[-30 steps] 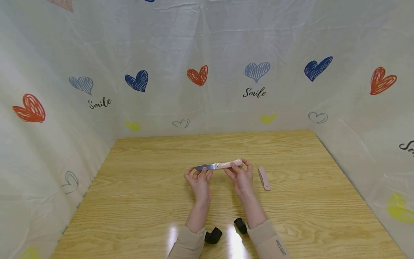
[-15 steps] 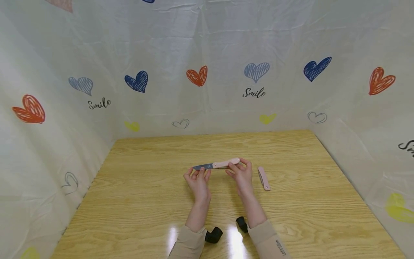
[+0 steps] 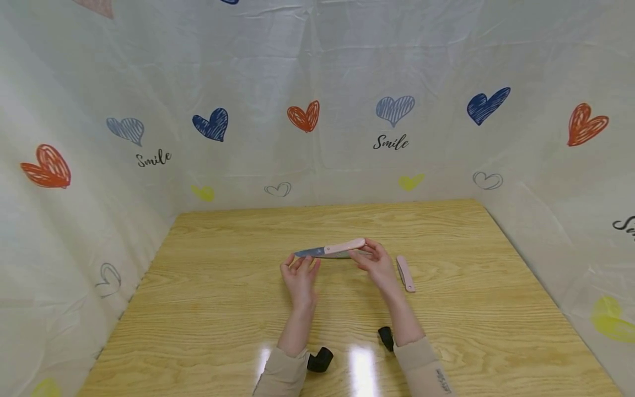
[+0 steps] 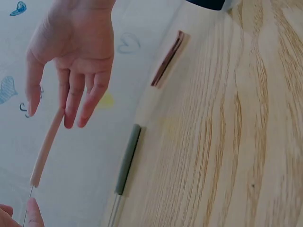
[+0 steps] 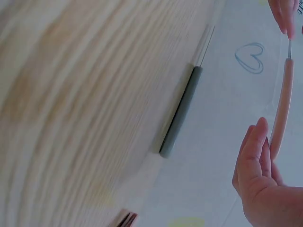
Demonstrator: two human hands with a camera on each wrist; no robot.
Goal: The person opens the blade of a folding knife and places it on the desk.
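An unfolded knife with a pink handle (image 3: 344, 246) is held above the table, blade toward the left. My left hand (image 3: 301, 284) pinches the blade (image 3: 310, 252) between thumb and fingers. At the handle's other end, my right hand (image 3: 379, 270) touches it with its fingertips; in the left wrist view this hand (image 4: 83, 47) has nearly straight fingers, its thumb apart from the pink handle (image 4: 47, 149). On the table below lies an unfolded knife with a green handle (image 4: 128, 161), partly hidden in the head view. A pink folded knife (image 3: 405, 274) lies right of my right hand.
The wooden table (image 3: 223, 309) has hanging sheets (image 3: 342, 66) printed with hearts behind it and at both sides. Black objects (image 3: 320, 359) (image 3: 386, 338) show beside both cuffs.
The held knife has shifted slightly up and left, and the green handle has come into view beneath it. My right thumb has come away from the pink handle, and that forearm has moved right.
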